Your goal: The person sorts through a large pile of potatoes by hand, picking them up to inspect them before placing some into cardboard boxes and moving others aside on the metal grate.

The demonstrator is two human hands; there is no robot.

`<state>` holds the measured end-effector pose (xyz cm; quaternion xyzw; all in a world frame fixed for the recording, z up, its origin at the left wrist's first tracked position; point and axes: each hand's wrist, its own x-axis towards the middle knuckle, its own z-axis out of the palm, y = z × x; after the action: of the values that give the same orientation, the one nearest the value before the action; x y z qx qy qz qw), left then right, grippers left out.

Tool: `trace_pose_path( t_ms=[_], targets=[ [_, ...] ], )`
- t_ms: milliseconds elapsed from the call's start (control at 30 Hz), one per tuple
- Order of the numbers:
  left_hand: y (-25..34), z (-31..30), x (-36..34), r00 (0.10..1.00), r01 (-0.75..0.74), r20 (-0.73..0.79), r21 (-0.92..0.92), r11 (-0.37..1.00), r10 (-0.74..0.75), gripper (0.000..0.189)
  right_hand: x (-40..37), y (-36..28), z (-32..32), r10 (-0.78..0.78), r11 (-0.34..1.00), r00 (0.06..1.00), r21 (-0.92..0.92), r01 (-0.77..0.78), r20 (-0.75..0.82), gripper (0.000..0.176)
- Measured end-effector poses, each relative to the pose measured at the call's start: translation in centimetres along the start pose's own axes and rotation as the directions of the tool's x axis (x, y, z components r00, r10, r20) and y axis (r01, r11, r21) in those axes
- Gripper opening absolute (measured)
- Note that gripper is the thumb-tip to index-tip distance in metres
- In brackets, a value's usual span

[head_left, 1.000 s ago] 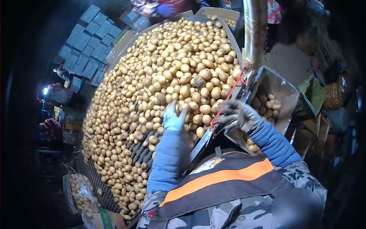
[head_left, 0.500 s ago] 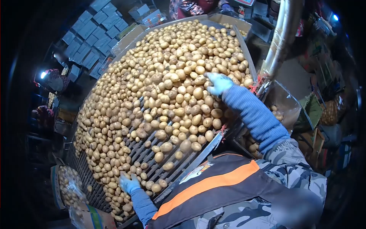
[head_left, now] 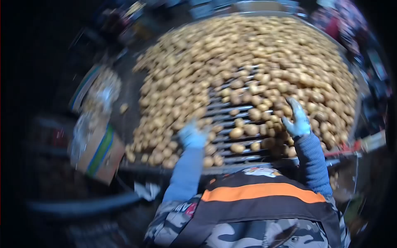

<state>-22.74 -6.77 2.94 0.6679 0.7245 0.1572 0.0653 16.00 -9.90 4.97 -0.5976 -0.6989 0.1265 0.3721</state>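
A broad heap of potatoes covers a slatted metal rack, whose dark bars show through in the middle. My left hand, in a light blue glove and blurred by motion, lies over the potatoes on the left, thumb apart from the fingers. On the right, my right hand wears a similar glove and rests at the edge of the heap beside the bars. Its thumb and fingers are spread, with no potato in its grasp.
A cardboard box with a green and blue stripe stands at the left, with a plastic-lined box of potatoes behind it. Another person is at the far right side. The rack's front edge runs close before my body.
My view has swung to the left, so the rack now lies straight ahead. My right hand has drawn back from deep in the heap to beside the bare bars. My left hand stays over potatoes.
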Motion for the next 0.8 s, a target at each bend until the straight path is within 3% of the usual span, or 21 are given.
trace_pose_path(
  t_ms=[33,67,100,133,167,233,267,300,333,400,433,467,500,600,633,700,733,800],
  targets=[
    [2.5,0.5,-0.1,0.993,-0.078,-0.089,0.01,0.997,0.079,0.071,-0.5,-1.8,1.7,-0.023,0.989,0.998,0.149,0.015,0.052,0.065],
    [3.7,1.6,0.4,0.99,-0.128,0.048,-0.008,0.992,0.129,0.076,-0.7,-3.7,3.1,-0.065,0.976,0.992,0.215,0.041,0.105,0.063],
    [6.7,0.6,0.0,0.98,-0.024,0.198,0.128,0.992,-0.002,0.083,-0.7,-5.8,4.1,-0.146,0.962,0.981,0.249,0.111,0.126,0.058],
    [8.1,0.1,-0.5,0.968,-0.065,0.247,0.065,0.996,0.047,0.087,-0.8,-7.7,4.7,-0.209,0.951,0.964,0.266,0.16,0.166,0.056],
    [7.1,1.0,-1.0,0.976,-0.175,0.101,-0.16,0.971,0.193,0.083,-1.0,-9.3,5.2,-0.267,0.938,0.942,0.28,0.206,0.201,0.053],
    [2.7,0.0,-0.8,0.944,-0.314,-0.136,-0.085,0.946,0.301,0.081,-1.8,-11.3,6.2,-0.387,0.895,0.874,0.348,0.279,0.293,0.05],
    [-0.4,-1.4,-0.5,0.951,-0.204,-0.267,-0.166,0.965,0.156,0.076,-2.5,-11.4,7.0,-0.429,0.889,0.842,0.319,0.33,0.326,0.05],
    [-2.8,-5.3,0.1,0.975,-0.015,-0.224,-0.14,0.99,-0.016,0.07,-2.8,-11.6,7.6,-0.44,0.883,0.812,0.351,0.312,0.384,0.051],
    [-6.3,-7.7,0.6,0.947,0.211,-0.224,-0.107,0.972,-0.23,0.064,-2.8,-12.0,7.8,-0.469,0.872,0.781,0.359,0.334,0.412,0.051],
    [-14.2,-11.0,0.6,0.824,0.555,-0.186,0.072,0.829,-0.535,0.073,-2.9,-12.3,8.7,-0.5,0.855,0.742,0.391,0.341,0.446,0.051],
    [-23.3,-9.1,0.8,0.749,0.652,-0.16,0.003,0.758,-0.643,0.075,-2.8,-12.4,9.1,-0.514,0.849,0.728,0.388,0.358,0.453,0.051],
    [-31.9,-6.9,1.0,0.697,0.691,-0.076,-0.191,0.697,-0.713,0.075,-2.6,-12.6,9.4,-0.529,0.842,0.712,0.385,0.377,0.462,0.051],
    [-36.7,-5.5,0.9,0.645,0.715,0.025,-0.371,0.592,-0.763,0.076,-2.5,-12.7,9.7,-0.545,0.835,0.692,0.383,0.395,0.473,0.052],
    [-32.4,-7.5,1.6,0.586,0.663,0.268,-0.701,0.263,-0.765,0.077,-2.2,-14.2,12.3,-0.578,0.813,0.627,0.308,0.494,0.523,0.052],
    [-28.7,-8.8,1.7,0.596,0.715,0.234,-0.59,0.375,-0.768,0.075,-1.9,-14.8,13.3,-0.597,0.792,0.596,0.278,0.544,0.537,0.052],
    [-29.5,-6.4,0.7,0.689,0.644,0.169,-0.589,0.488,-0.705,0.072,-2.0,-15.3,16.3,-0.565,0.781,0.552,0.183,0.597,0.614,0.063],
    [-26.8,-6.9,0.1,0.699,0.577,0.164,-0.704,0.414,-0.696,0.07,-1.8,-16.2,17.1,-0.542,0.789,0.56,0.149,0.596,0.627,0.067],
    [-26.6,-6.2,-1.0,0.747,0.541,0.179,-0.724,0.428,-0.641,0.067,-2.0,-16.5,19.2,-0.507,0.805,0.591,0.098,0.586,0.628,0.076]
  ],
)
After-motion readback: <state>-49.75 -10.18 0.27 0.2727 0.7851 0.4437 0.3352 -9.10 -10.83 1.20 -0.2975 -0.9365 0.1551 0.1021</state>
